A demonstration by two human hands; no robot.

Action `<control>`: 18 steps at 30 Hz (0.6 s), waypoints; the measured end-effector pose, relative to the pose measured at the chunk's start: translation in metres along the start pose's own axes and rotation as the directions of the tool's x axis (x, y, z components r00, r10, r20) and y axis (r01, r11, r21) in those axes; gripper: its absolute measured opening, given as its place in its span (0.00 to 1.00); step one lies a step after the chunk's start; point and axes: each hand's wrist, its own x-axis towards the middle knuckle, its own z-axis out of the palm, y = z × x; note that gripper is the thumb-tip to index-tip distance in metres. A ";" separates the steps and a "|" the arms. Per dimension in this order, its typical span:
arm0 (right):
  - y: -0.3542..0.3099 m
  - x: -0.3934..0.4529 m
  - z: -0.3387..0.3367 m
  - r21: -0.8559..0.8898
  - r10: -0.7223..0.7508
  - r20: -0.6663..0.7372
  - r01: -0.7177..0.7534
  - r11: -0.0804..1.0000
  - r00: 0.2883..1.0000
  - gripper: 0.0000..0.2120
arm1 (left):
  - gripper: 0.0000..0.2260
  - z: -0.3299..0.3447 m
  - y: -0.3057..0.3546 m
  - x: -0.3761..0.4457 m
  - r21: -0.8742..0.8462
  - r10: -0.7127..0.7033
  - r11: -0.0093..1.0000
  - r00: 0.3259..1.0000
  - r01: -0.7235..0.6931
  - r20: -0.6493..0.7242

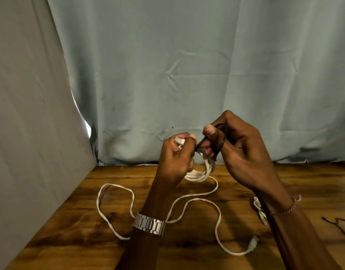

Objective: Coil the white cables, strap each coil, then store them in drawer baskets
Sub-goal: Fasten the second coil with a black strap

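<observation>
Above the wooden tabletop (236,221), both hands are raised side by side. Left hand (175,160), knuckles toward the camera, curls its grip round the white cable coil (199,172), a connector (43,141) poking out at the thumb. Right hand (239,151) pinches a dark strap (220,141) between thumb and fingers, looped at the coil's top. Loose cable (216,209) trails in bends across the tabletop below, plug end (253,244) near the right forearm. Metal watch (149,224) on the left wrist, beaded bracelet (286,209) on the right.
</observation>
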 end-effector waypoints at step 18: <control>-0.010 -0.009 0.005 -0.588 -0.100 0.317 0.278 0.759 0.943 0.07 | 0.18 -0.011 0.008 0.010 -0.024 -0.010 1.000 0.977 0.005 -0.215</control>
